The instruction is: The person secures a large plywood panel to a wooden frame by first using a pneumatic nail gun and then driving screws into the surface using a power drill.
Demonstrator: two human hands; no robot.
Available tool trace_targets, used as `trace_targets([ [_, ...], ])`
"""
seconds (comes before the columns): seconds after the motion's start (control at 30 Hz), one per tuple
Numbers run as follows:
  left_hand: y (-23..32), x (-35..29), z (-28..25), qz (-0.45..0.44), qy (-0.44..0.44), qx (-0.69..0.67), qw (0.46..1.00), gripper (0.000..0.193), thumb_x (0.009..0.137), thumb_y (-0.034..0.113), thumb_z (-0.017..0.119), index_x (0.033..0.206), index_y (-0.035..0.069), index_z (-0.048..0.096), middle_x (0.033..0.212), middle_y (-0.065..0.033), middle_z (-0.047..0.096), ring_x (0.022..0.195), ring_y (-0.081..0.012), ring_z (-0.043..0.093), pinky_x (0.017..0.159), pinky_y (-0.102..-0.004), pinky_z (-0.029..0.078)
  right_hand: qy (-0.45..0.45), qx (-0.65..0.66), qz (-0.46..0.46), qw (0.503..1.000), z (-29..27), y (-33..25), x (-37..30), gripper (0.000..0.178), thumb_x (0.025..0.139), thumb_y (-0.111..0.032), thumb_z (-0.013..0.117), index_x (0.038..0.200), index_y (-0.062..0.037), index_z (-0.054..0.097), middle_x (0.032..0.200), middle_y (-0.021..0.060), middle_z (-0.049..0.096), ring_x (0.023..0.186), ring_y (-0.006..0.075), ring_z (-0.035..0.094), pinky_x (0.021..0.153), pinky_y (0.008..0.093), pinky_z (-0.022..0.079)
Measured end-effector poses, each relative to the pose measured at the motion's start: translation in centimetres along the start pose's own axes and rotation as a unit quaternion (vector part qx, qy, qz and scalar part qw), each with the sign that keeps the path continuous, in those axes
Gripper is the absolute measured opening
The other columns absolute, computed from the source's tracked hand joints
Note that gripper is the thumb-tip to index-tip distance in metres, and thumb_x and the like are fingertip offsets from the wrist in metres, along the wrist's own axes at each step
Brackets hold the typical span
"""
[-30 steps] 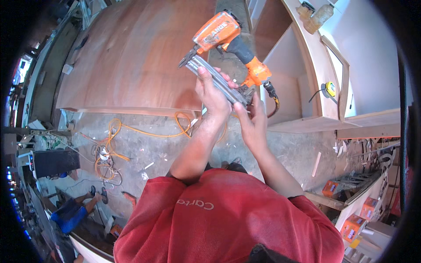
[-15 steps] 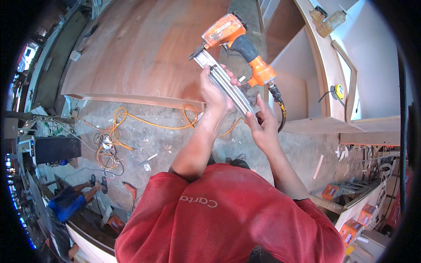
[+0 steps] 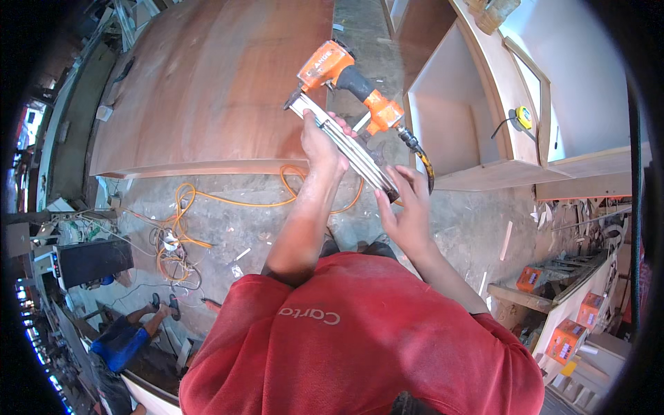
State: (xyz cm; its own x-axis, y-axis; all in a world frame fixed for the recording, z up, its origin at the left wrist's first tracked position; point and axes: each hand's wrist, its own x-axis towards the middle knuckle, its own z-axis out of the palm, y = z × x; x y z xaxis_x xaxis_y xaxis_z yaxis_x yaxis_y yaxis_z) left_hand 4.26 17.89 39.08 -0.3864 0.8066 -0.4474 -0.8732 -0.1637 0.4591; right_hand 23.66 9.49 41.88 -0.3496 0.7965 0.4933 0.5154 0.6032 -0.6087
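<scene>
An orange air nail gun with a black grip is held tilted in front of me, its long silver magazine slanting down toward my right. My left hand is wrapped round the middle of this magazine, thumb on the near side and fingertips showing past the far side. At the magazine's dark lower end is my right hand, its thumb and fingers on either side of the tip. The contact there is partly hidden by the fingers. A dark and yellow air hose hangs from the handle's fitting.
A large brown wooden panel lies ahead left. Wooden cabinets stand right, with a yellow tape measure and a jar. An orange hose coils on the floor. At lower left, another person's legs show.
The nail gun and both hands have shifted left and slightly down in view, and the background has shifted too. My right hand's fingers have changed position slightly at the magazine's end.
</scene>
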Motion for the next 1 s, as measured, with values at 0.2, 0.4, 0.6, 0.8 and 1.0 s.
trace_targets([
  [0.2,-2.3,-0.2,-1.3,-0.089,0.073,-0.051,0.992,0.048,0.109,0.048,0.037,0.092,0.007,0.056,0.069,-0.0064,0.054,0.056,-0.0197,0.054,0.056,-0.0379,0.051,0.006,0.069,-0.257,0.964,0.2,0.8,1.6,0.042,0.085,-0.029,0.068,0.115,-0.0003,0.073,0.109,0.0166,0.063,0.100,0.0341,0.061,0.088,0.0440,0.049],
  [0.4,-5.3,-1.2,-3.8,-0.058,0.089,-0.095,0.990,0.056,0.103,0.062,0.041,0.091,0.009,0.055,0.071,-0.0074,0.054,0.060,-0.0214,0.056,0.058,-0.0403,0.053,-0.007,0.183,-0.247,0.952,4.3,2.6,4.2,0.054,0.094,-0.050,0.057,0.109,-0.0010,0.075,0.107,0.0130,0.065,0.096,0.0300,0.060,0.088,0.0434,0.046],
  [0.6,-3.2,-1.0,-9.4,0.014,0.202,-0.144,0.969,0.055,0.107,0.060,0.037,0.088,0.010,0.051,0.072,-0.0059,0.052,0.062,-0.0202,0.055,0.059,-0.0397,0.052,-0.068,0.257,-0.317,0.911,6.8,0.6,5.1,0.056,0.094,-0.052,0.057,0.113,-0.0023,0.074,0.106,0.0116,0.064,0.093,0.0302,0.060,0.084,0.0447,0.045],
  [0.8,1.0,-3.1,-13.5,0.107,0.283,-0.153,0.941,0.060,0.106,0.065,0.035,0.083,0.011,0.048,0.065,-0.0055,0.049,0.054,-0.0195,0.050,0.053,-0.0377,0.049,-0.147,0.324,-0.394,0.847,12.4,-3.7,4.2,0.057,0.096,-0.053,0.056,0.110,-0.0008,0.072,0.101,0.0136,0.061,0.090,0.0314,0.058,0.079,0.0466,0.046],
  [1.0,15.1,-7.3,-21.4,0.122,0.269,-0.259,0.919,0.059,0.105,0.064,0.042,0.085,0.010,0.051,0.066,-0.0049,0.052,0.053,-0.0190,0.051,0.052,-0.0369,0.049,-0.160,0.316,-0.313,0.881,19.5,-12.9,7.5,0.032,0.095,-0.023,0.063,0.114,0.0023,0.068,0.099,0.0135,0.059,0.092,0.0262,0.058,0.082,0.0358,0.050],
])
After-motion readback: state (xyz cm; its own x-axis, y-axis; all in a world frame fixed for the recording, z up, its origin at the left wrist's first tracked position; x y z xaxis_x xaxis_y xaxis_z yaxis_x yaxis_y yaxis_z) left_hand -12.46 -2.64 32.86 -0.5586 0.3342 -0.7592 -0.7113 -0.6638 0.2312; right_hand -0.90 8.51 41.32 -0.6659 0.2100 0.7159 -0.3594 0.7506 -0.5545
